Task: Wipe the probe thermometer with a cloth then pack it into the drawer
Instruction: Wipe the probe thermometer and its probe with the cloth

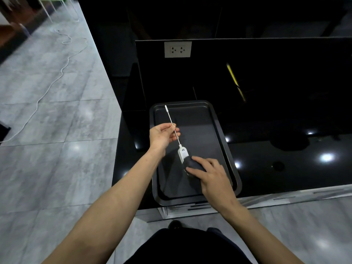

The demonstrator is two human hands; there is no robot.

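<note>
Over the tray (pixel 224 130), the left hand (pixel 162 135) pinches the probe thermometer (pixel 176 133) by its stem, tip toward eleven o'clock, steadying it while the right hand (pixel 213 176) presses the dark cloth (pixel 194 164) around its body to wipe it.

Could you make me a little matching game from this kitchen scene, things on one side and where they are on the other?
Things:
1. White probe thermometer
2. Dark folded cloth
3. Black metal baking tray
4. White wall socket

Places:
A. on the black panel behind the counter
B. under the right hand
C. flat on the glossy black counter
D. stem pinched by left hand

Pairs: 1-D, 2-B, 3-C, 4-A
</note>
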